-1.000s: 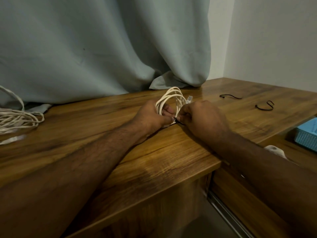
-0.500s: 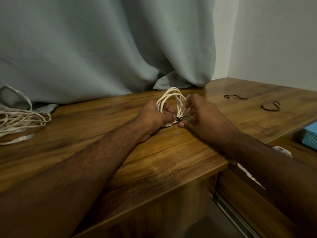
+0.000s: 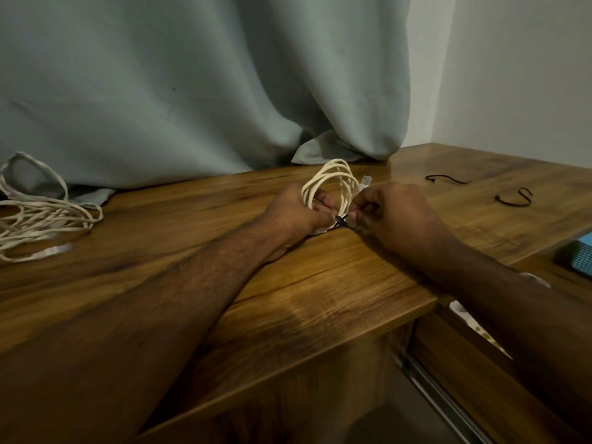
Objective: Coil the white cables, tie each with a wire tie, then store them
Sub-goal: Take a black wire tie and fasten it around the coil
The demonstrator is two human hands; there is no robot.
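A coiled white cable (image 3: 333, 176) stands upright on the wooden desk (image 3: 320, 283), near the curtain. My left hand (image 3: 293, 213) grips the coil's lower left side. My right hand (image 3: 394, 214) pinches a black wire tie (image 3: 342, 221) wrapped around the coil's bottom, between both hands. A loose, untied white cable (image 3: 41, 216) lies at the far left of the desk. Two spare black wire ties (image 3: 447, 179) (image 3: 514, 200) lie on the desk to the right.
A grey-green curtain (image 3: 192, 91) hangs behind the desk and drapes onto it. A blue box (image 3: 579, 254) sits on a lower surface at the right edge. The desk's front edge drops off below my forearms, with a metal rail (image 3: 448, 402) beneath.
My right hand's fingers shifted at the black tie, first opening over the coil, then pinching the tie again. The view drifted slightly, showing more of the loose cable at left.
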